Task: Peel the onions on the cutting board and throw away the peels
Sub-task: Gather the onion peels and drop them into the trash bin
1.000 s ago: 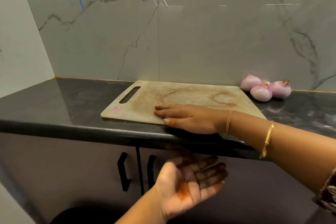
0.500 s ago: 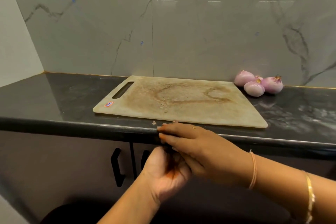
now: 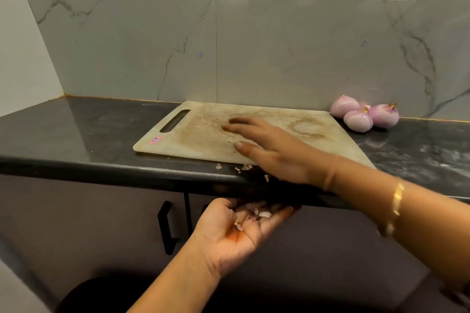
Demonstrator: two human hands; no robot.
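Observation:
A stained beige cutting board (image 3: pixel 198 132) lies on the black counter (image 3: pixel 76 132). My right hand (image 3: pixel 269 150) rests flat on the board's middle, fingers straight and pointing left. Below the counter's edge my left hand (image 3: pixel 241 229) is cupped palm up, with small peel scraps (image 3: pixel 259 213) lying in it. A few more peel bits (image 3: pixel 241 167) sit on the counter in front of the board. Three peeled pinkish onions (image 3: pixel 363 115) lie together on the counter past the board's right far corner, against the wall.
A marble-patterned wall (image 3: pixel 254 46) stands behind the counter. Dark cabinet doors with black handles (image 3: pixel 166 226) are below the edge. A dark round shape (image 3: pixel 94 295) shows at the bottom left.
My right hand went from the counter's front edge back onto the middle of the board. My left hand stays cupped under the edge, now with scraps showing in it.

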